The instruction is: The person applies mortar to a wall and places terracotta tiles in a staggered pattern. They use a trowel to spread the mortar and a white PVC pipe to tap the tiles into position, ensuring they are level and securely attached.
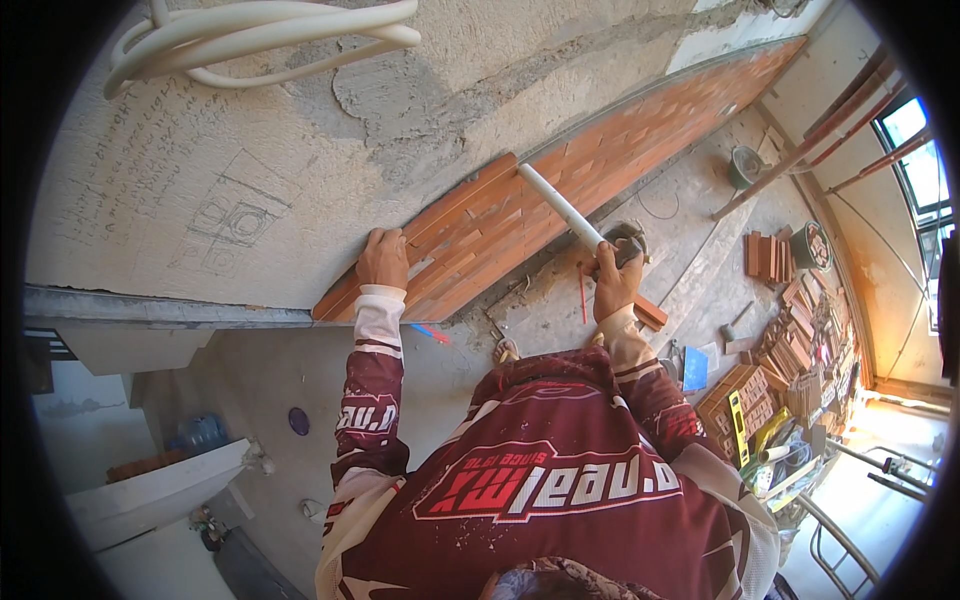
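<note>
My left hand (383,260) is closed over the upper edge of a brick tile (345,295) in the top row of a brick-clad wall (600,160), near its left end. My right hand (615,283) is closed around a long white tube-shaped tool (560,205) with a dark part by my fingers. The tube's far end points at the top row of orange-brown tiles, beside a step in the row; whether it touches cannot be told. My fingers partly hide the dark part.
Rough plaster (430,110) with pencil marks lies above the tiles; a coiled cream hose (260,35) hangs there. On the right floor are stacked bricks (770,258), a mallet (738,320), buckets (745,167), a yellow level (738,425) and slanting poles (800,150).
</note>
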